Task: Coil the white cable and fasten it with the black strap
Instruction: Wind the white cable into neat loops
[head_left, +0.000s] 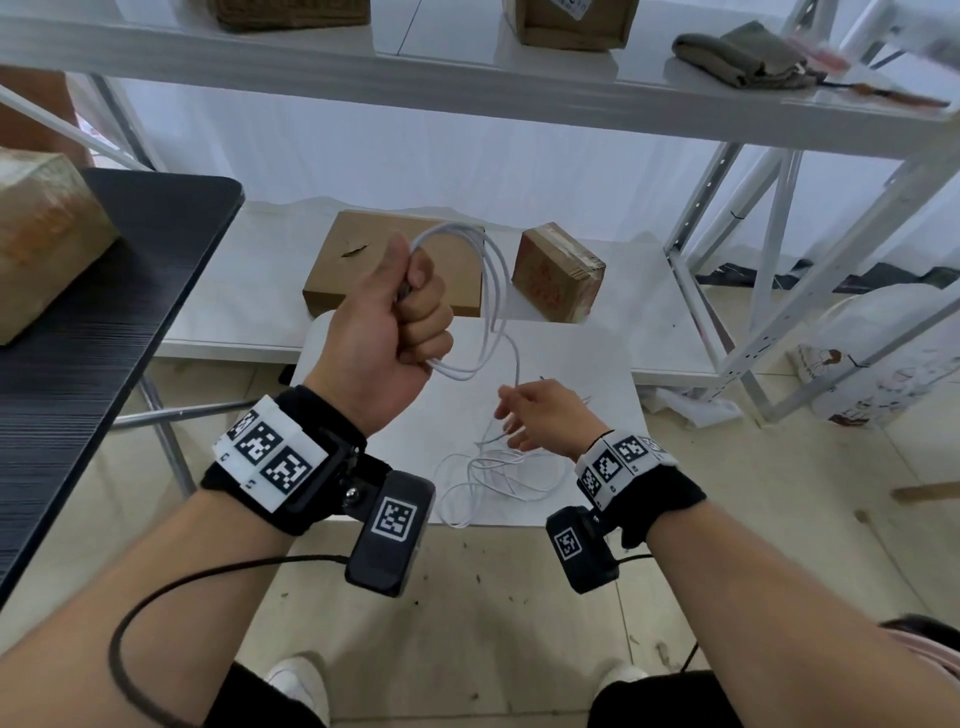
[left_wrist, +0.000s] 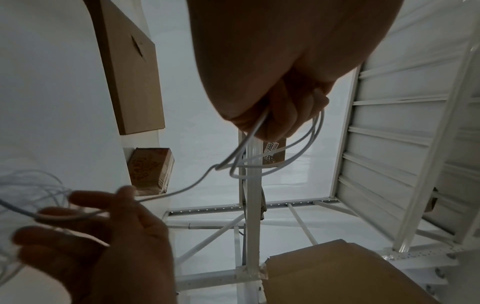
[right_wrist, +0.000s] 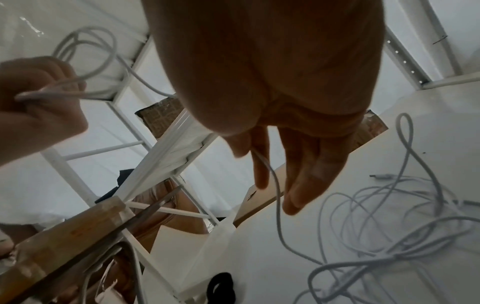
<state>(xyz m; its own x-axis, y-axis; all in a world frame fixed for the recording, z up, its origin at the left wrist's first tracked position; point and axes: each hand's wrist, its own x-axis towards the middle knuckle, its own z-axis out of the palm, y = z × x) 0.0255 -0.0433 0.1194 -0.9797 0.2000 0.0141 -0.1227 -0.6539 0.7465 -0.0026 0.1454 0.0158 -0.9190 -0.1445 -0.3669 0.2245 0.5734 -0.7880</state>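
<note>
My left hand (head_left: 410, 312) is raised in a fist and grips several loops of the white cable (head_left: 491, 280). From the fist one strand drops to my right hand (head_left: 524, 415), lower and to the right. In the right wrist view the strand (right_wrist: 275, 195) comes out between the thumb and forefinger of the right hand (right_wrist: 259, 156), whose other fingers are held fairly straight. The rest of the cable lies in a loose tangle (head_left: 493, 478) on the small white table (head_left: 597, 374). A black strap (right_wrist: 221, 288) lies near the table's edge, in the right wrist view only.
Two cardboard boxes (head_left: 395, 260) (head_left: 558, 273) sit on the low white shelf behind the table. A black table (head_left: 104, 312) with a box (head_left: 41, 234) stands at the left. White metal rack posts (head_left: 779, 234) rise at the right, under an upper shelf (head_left: 467, 78).
</note>
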